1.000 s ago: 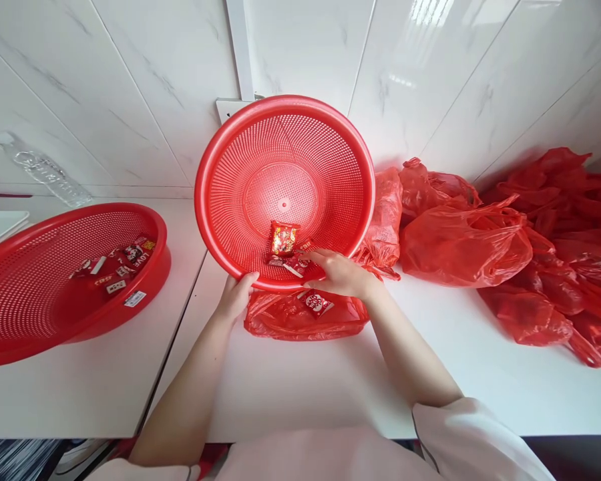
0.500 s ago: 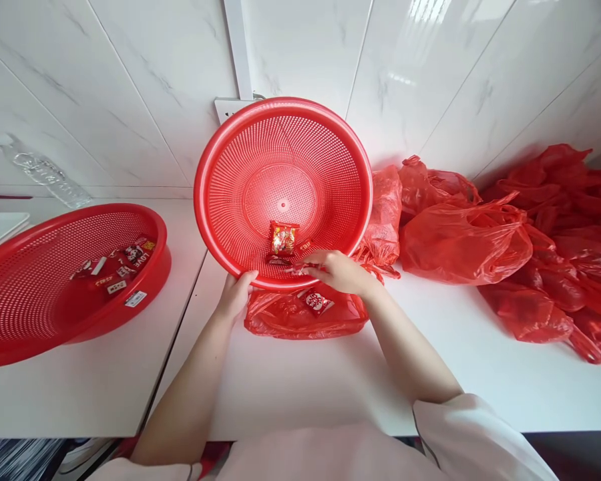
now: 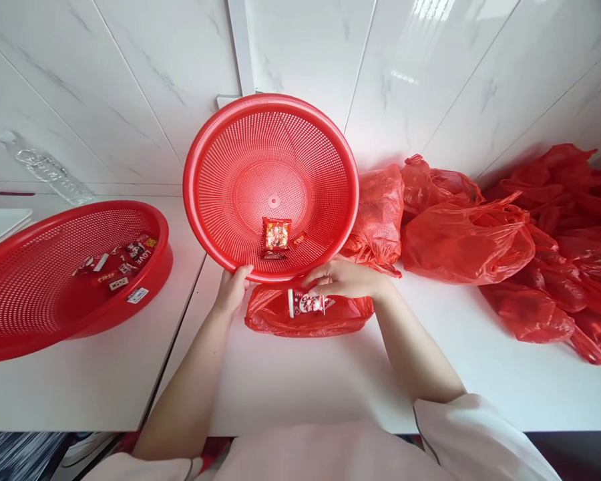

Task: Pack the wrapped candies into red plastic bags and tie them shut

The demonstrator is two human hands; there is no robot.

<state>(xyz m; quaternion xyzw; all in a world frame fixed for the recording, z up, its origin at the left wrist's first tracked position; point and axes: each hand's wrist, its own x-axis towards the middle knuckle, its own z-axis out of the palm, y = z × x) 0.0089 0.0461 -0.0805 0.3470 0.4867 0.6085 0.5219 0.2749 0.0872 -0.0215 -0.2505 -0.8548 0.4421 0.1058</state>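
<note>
My left hand (image 3: 234,287) is closed on the lower left rim of a red perforated plastic basket (image 3: 208,160), which is tipped so that its inside faces me. A few small red snack packets (image 3: 276,235) lie low in the basket. Just below its rim, my right hand (image 3: 344,278) has its fingers closed on a red and white snack packet (image 3: 306,302). That packet is above the mouth of a red plastic bag (image 3: 265,319) lying on the table, and it hides part of the bag's contents.
At left stands a second red basket (image 3: 80,327) with several packets inside. A clear plastic bottle (image 3: 55,175) lies near the wall by a white tray (image 3: 3,224). Several filled red bags (image 3: 468,240) are piled along the right of the white table (image 3: 300,394).
My right hand has come out of the basket and down over the bag with the snack packet. The tipped basket has shifted slightly left, my left hand still on its rim.
</note>
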